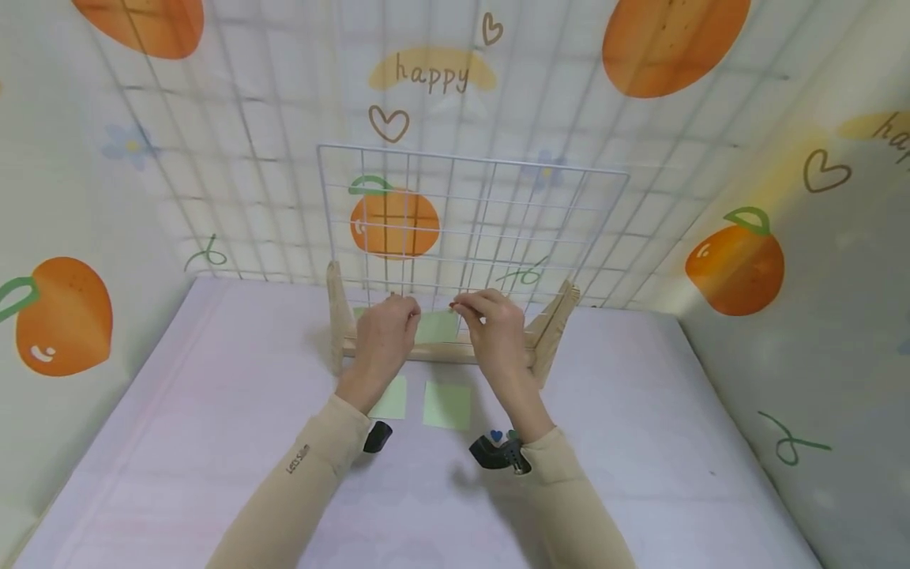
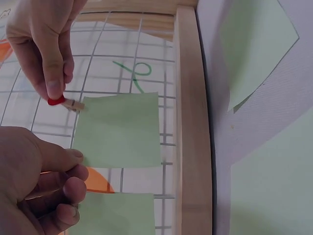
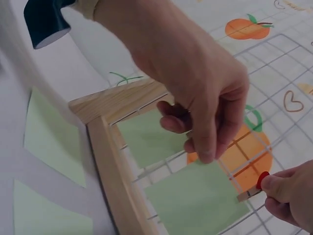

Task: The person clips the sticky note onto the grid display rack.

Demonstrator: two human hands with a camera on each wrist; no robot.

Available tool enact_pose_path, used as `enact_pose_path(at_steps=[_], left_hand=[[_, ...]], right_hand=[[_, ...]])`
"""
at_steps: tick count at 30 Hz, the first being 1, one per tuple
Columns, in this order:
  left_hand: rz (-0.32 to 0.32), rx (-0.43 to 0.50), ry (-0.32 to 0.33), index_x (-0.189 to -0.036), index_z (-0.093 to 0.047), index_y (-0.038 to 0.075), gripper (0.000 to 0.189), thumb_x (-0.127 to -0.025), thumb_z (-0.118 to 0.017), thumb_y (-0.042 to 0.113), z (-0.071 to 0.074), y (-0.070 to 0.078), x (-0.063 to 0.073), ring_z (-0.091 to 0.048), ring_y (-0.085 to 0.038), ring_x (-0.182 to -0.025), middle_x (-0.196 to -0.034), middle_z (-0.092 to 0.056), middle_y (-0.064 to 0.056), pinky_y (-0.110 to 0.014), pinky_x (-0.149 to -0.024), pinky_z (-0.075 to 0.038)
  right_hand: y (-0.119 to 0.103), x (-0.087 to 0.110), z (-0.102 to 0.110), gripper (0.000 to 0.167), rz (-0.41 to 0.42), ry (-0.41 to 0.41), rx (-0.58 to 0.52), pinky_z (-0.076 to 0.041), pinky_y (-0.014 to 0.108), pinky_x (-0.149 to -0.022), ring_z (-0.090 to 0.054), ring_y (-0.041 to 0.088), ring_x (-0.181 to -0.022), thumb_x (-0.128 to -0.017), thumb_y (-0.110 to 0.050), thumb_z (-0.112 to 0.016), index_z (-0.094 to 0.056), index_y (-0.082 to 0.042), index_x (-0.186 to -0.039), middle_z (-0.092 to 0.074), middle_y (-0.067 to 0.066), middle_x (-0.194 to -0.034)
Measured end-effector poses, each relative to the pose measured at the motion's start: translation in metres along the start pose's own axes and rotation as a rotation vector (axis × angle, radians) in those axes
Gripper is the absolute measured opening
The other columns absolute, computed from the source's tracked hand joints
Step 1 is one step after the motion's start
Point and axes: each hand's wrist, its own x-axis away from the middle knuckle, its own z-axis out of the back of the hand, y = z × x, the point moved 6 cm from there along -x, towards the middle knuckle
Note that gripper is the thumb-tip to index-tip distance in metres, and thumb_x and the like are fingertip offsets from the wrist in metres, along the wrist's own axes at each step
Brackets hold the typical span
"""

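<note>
A light green paper square (image 1: pixel 437 326) lies against the white wire grid (image 1: pixel 472 213). My left hand (image 1: pixel 387 328) pinches one upper corner of the square between thumb and fingertip, as the left wrist view shows. At the other upper corner my right hand (image 1: pixel 500 328) pinches a small wooden clothespin (image 2: pixel 73 104) with a red decoration. The clothespin's tip meets the paper's corner; whether it clamps the wire too, I cannot tell. Beside it on the grid is a second green square (image 3: pixel 154 139), partly behind my left hand in the head view.
The grid stands in a wooden frame with two side feet (image 1: pixel 558 332) and a low crossbar (image 1: pixel 444 352). Two more green squares (image 1: pixel 448 405) lie on the white table (image 1: pixel 626 442) in front. Small blue and green hearts (image 1: pixel 496 435) show beside my right wrist camera. Patterned cloth walls surround the table.
</note>
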Motion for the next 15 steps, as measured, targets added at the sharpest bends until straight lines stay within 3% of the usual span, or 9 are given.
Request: enact_pose_path(at_steps=[7, 15], left_hand=[[-0.015, -0.003, 0.019, -0.083, -0.076, 0.006, 0.010, -0.093, -0.075, 0.001, -0.0016, 0.0026, 0.0013, -0.070, -0.025, -0.064, -0.077, -0.073, -0.006, -0.040, -0.058, -0.057], [-0.001, -0.024, 0.063, -0.087, -0.079, 0.008, 0.006, -0.092, -0.080, 0.007, -0.0003, 0.0035, 0.0036, -0.073, -0.026, -0.067, -0.080, -0.077, -0.006, -0.040, -0.058, -0.058]], right_hand=[[0.0055, 0.0037, -0.0067, 0.008, -0.004, -0.008, 0.006, -0.059, 0.037, -0.064, -0.074, 0.025, -0.076, -0.085, -0.005, -0.084, -0.083, -0.002, -0.092, -0.077, 0.010, -0.087], [0.0068, 0.0028, -0.0081, 0.013, -0.013, -0.066, 0.008, -0.063, 0.033, -0.071, -0.075, 0.024, -0.079, -0.089, -0.005, -0.081, -0.081, -0.001, -0.102, -0.077, 0.010, -0.092]])
